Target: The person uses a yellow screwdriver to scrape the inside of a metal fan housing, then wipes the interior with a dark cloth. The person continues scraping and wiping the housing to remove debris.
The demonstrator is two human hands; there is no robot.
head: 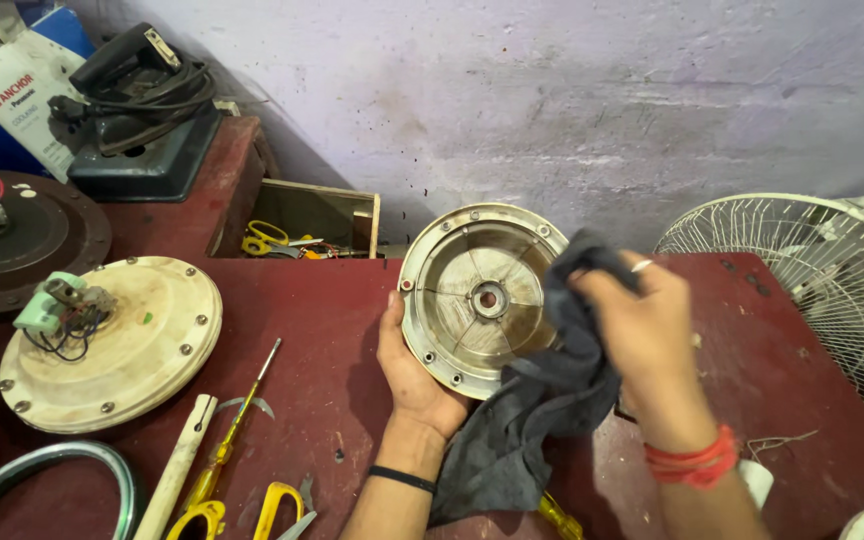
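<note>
My left hand grips the lower left rim of a round cream metal fan motor cover, tilted up on its edge so its hollow inside faces me. My right hand, with a ring and red wrist threads, is closed on a dark grey rag pressed against the cover's right side. The rag hangs down over the red table and hides the cover's lower right rim.
A cream fan motor housing with wires lies at left. A yellow-handled screwdriver, wooden handle and yellow scissors lie in front. A white fan guard stands right. An open box and black electric iron sit behind.
</note>
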